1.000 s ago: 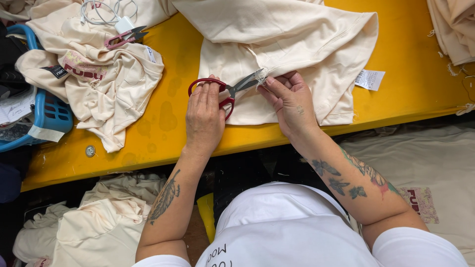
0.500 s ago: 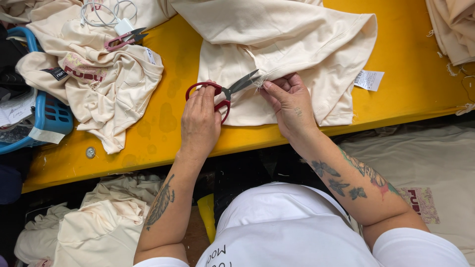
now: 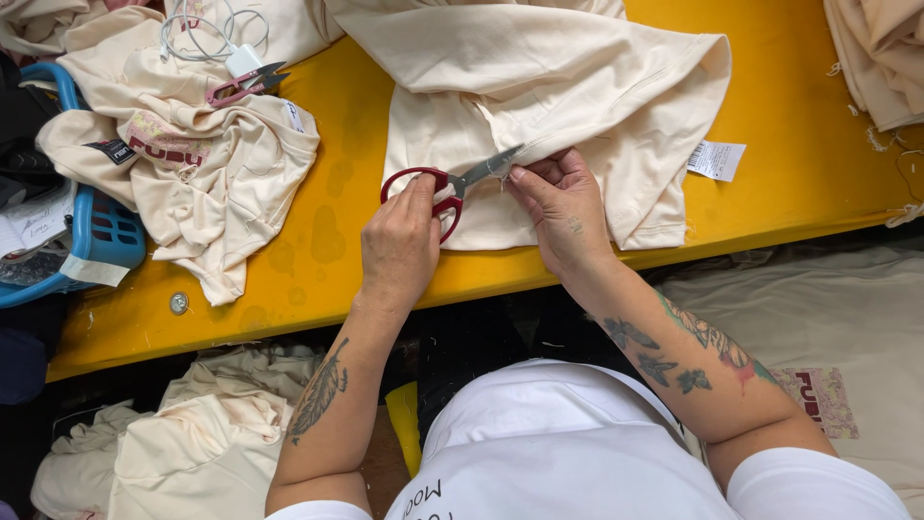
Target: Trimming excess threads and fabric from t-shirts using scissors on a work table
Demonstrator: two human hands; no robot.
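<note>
My left hand grips red-handled scissors, their blades pointing right onto the edge of a cream garment spread over the yellow table. My right hand pinches the garment's edge right at the blade tips. A white paper tag lies by the garment's right side.
A second cream garment with a printed front lies at the left, with small pink thread snips and a white cable on it. A blue basket sits at the far left. More cream fabric lies at the top right and under the table.
Both hands stay on the garment's edge. The scissors have shifted slightly against the fabric; otherwise little differs.
</note>
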